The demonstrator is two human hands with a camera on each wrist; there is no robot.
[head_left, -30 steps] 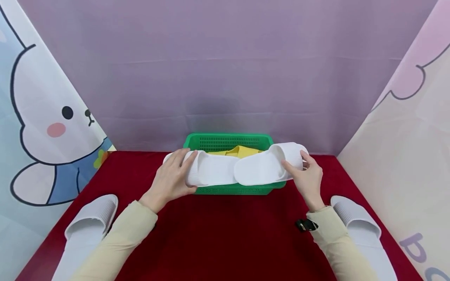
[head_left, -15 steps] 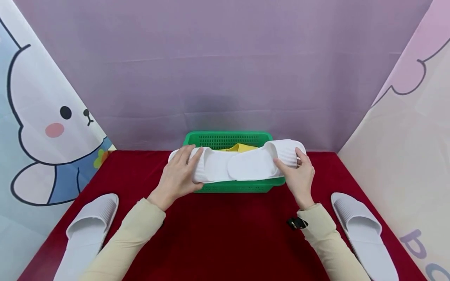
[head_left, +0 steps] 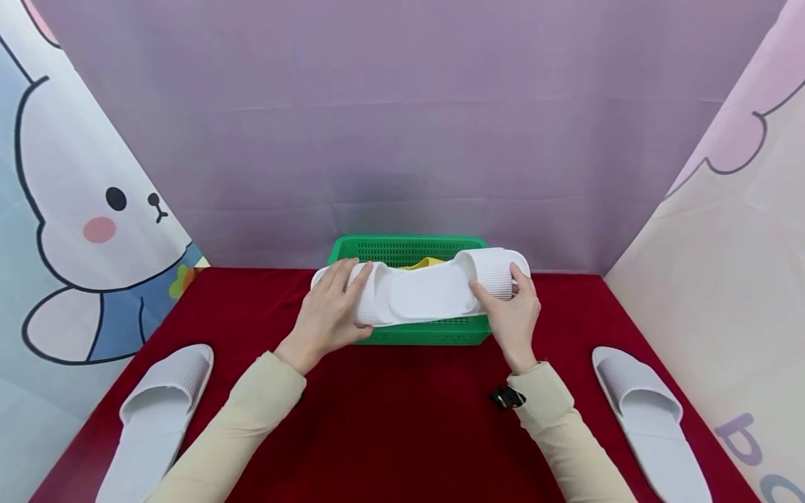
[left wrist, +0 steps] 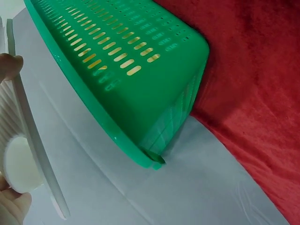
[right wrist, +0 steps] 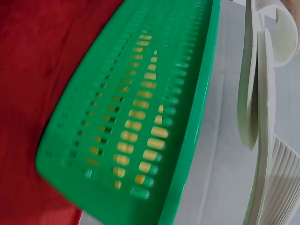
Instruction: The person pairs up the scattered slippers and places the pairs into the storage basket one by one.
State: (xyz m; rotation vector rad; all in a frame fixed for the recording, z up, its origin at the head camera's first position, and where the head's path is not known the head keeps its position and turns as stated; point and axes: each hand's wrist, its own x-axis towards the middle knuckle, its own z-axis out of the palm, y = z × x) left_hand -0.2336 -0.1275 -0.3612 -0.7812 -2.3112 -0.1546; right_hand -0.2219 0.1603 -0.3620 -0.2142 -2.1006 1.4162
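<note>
My left hand grips a white slipper at its ribbed strap, fingers over the top and thumb at the near edge. A second white slipper is held by my right hand, with its thumb at the strap opening and the fingers round the toe side. The two slippers overlap heel over heel, the right one lying on top. Both are held over the green basket, where something yellow shows inside. In the left wrist view, the fingertips press the edge of a slipper sole.
One more white slipper lies on the red cloth at the left, and another at the right. Behind the basket hangs a purple-grey curtain. Printed cartoon panels flank both sides.
Both hands have drawn closer together, the right moving left and the left slightly right. The slippers now overlap far more, and less of the yellow thing shows.
</note>
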